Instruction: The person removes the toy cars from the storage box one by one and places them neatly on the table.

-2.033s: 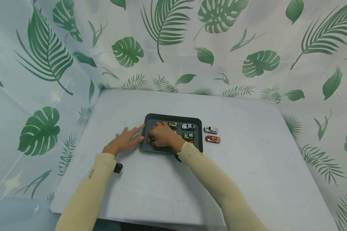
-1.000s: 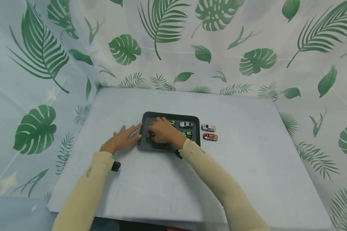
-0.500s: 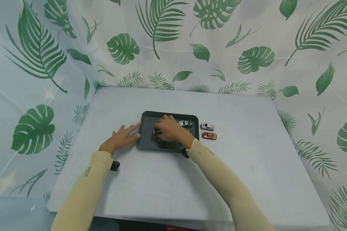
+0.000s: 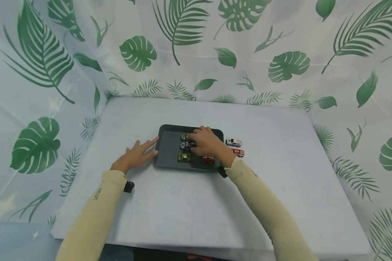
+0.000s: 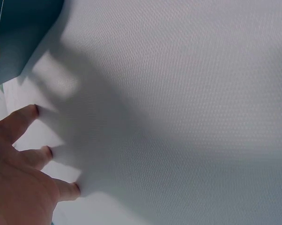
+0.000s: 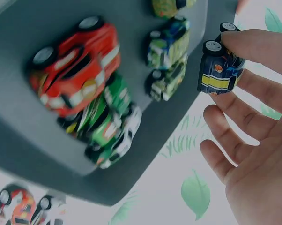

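Note:
My right hand (image 4: 209,143) is above the tray's right half, thumb and fingers pinching a dark blue toy car (image 6: 219,70) with a yellow stripe. Below it, the grey tray (image 4: 168,145) holds several toy cars. A yellow-green car (image 4: 184,137), a blue-and-green car (image 4: 184,145) and an olive-green car (image 4: 184,157) form a column. A red car (image 6: 77,68) sits on the right side, beside a green car (image 6: 106,126) and a white car (image 6: 124,140) in the right wrist view. At the tray's left rim, my left hand (image 4: 134,156) has its fingers spread, two fingertips at the edge.
Just right of the tray, a white-and-pink toy car (image 4: 233,142) and an orange-red toy car (image 4: 239,152) lie on the white-covered table (image 4: 281,174). Leaf-patterned cloth (image 4: 196,50) hangs behind the table and along its sides.
My right hand has carried the dark blue car from the tray's left part toward the right, uncovering the left column of cars. My left hand stays at the left rim.

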A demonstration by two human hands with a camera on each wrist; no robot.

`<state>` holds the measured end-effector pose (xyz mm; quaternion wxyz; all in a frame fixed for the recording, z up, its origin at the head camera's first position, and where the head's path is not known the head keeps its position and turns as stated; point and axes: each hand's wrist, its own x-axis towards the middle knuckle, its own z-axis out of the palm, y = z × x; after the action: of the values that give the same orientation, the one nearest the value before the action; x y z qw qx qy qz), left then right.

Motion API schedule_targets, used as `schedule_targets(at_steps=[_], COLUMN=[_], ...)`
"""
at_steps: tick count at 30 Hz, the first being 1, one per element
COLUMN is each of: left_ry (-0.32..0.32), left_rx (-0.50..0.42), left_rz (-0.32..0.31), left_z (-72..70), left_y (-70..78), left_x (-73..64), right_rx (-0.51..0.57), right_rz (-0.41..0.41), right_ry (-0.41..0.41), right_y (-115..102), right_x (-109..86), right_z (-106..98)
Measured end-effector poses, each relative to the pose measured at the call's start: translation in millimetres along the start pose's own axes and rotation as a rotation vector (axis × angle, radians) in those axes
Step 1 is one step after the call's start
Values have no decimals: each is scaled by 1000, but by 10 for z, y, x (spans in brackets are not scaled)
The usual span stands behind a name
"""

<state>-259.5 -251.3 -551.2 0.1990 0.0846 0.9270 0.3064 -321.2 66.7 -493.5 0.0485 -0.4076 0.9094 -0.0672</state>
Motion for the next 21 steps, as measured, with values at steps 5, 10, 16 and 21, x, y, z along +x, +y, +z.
schedule_targets(at_steps=[5, 10, 16, 21], left_ry=[4, 3, 6, 8], left_rx=[3, 8, 8, 2], left_rz=[-7, -14, -2, 3], left_z=[-4, -2, 0, -2], left_y=[31, 46, 34, 36], left_x=[-18, -34, -32, -30], right_rx=[8, 2, 18, 44], right_rz=[18, 51, 76, 113], right_ry=[27, 23, 46, 53], right_y=[105, 188, 293, 377], right_x=[-147, -273, -436, -556], right_z=[-44, -81, -123, -160])
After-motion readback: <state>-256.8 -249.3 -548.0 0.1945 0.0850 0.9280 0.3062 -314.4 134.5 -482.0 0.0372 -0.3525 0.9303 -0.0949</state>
